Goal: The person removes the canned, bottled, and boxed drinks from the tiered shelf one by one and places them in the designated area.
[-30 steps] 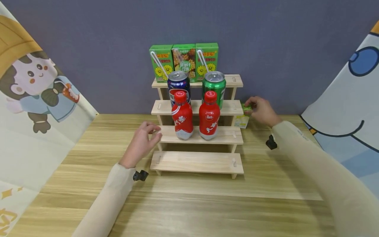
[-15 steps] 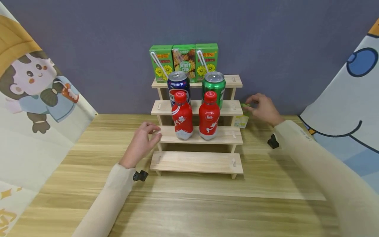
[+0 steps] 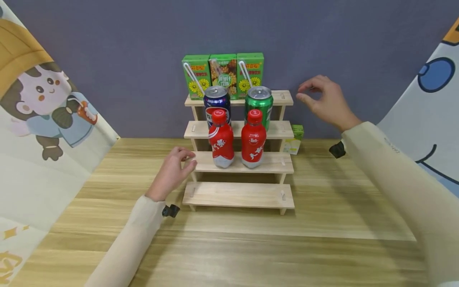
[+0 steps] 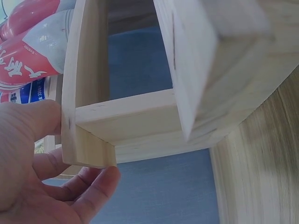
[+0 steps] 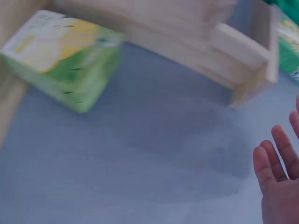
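Note:
A four-step wooden display rack [image 3: 238, 195] stands on the table against the back wall. At its left side, my left hand [image 3: 171, 173] holds the end of the second board from the bottom; in the left wrist view the thumb [image 4: 44, 116] lies on one side of the board and fingers [image 4: 100, 186] on the other. My right hand [image 3: 328, 101], nothing in it, hovers right of the top board with fingers loosely bent. Below it, a small green and white carton [image 3: 295, 139] sits on the table beside the rack, partly hidden by it.
Green drink cartons [image 3: 223, 75] line the top board, two with white straws. One board down are a blue can [image 3: 216, 101] and a green can [image 3: 259, 104]. Two red bottles [image 3: 253, 145] stand below them. Printed cartoon panels [image 3: 46, 99] flank the table.
My right hand has left the small carton beside the rack and risen to the height of the top board. The carton stays by the rack. My left hand has kept its place.

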{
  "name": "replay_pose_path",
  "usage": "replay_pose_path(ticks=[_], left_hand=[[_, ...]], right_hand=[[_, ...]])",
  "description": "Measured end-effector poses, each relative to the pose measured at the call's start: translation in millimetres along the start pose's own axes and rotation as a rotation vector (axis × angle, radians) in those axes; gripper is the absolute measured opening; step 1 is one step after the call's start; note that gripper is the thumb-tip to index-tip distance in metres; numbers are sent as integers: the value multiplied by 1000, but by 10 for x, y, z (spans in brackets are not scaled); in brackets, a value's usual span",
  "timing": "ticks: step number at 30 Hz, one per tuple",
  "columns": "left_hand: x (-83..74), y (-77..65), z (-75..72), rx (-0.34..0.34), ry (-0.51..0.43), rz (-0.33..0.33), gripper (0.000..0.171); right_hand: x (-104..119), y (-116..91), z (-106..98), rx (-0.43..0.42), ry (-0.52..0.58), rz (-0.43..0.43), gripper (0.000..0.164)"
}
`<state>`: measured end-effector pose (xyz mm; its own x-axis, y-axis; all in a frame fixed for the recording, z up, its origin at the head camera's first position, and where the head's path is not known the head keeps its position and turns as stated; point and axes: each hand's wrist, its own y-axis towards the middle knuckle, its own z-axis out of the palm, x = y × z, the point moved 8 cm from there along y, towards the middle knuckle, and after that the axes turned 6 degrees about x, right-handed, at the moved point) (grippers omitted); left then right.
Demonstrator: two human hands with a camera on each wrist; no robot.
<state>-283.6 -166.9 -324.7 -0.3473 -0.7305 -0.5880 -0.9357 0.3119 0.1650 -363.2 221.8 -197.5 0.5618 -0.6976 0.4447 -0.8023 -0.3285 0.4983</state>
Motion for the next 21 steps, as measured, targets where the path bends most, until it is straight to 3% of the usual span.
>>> replay_pose_path(ticks=[12,21], left_hand=[[31,22,7,-14,6,2,31],[23,25,21,-17,19,4,30]], right_hand=[[713,626,115,51,-13,-77,36],[900,922,257,59,-49,-41,42]])
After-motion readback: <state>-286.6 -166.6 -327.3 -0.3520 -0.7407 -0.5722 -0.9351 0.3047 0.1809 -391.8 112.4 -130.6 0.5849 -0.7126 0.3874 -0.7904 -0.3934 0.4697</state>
